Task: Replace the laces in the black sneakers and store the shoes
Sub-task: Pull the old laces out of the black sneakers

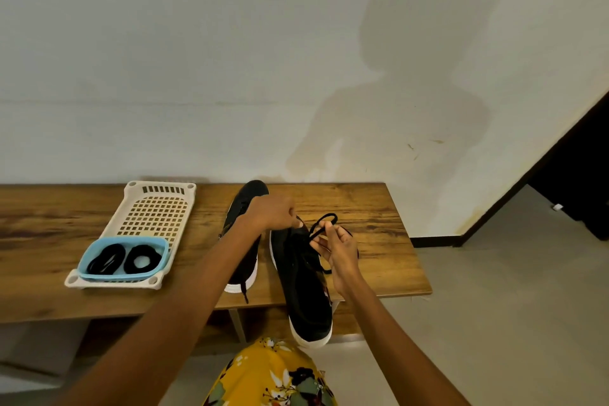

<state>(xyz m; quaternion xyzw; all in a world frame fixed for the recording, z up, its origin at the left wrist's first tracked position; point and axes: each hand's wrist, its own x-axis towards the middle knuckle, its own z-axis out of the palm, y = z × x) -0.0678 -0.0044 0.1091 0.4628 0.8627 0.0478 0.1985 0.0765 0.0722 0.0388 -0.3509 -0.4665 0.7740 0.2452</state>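
Note:
Two black sneakers with white soles lie on a wooden bench (379,208). The left sneaker (245,208) points toward the wall, partly hidden by my left arm. The right sneaker (303,287) hangs over the bench's front edge. My right hand (339,250) pinches a black lace (324,224) that loops up from this shoe. My left hand (275,212) has curled fingers at the shoe's upper end, pinching near the lace. A blue dish (95,254) holds two coiled black laces (125,259).
The blue dish sits on the near end of a white perforated plastic tray (155,208) on the bench's left part. A pale wall rises behind. Grey floor and a dark doorway (576,181) lie to the right. My yellow flowered clothing (273,376) shows below.

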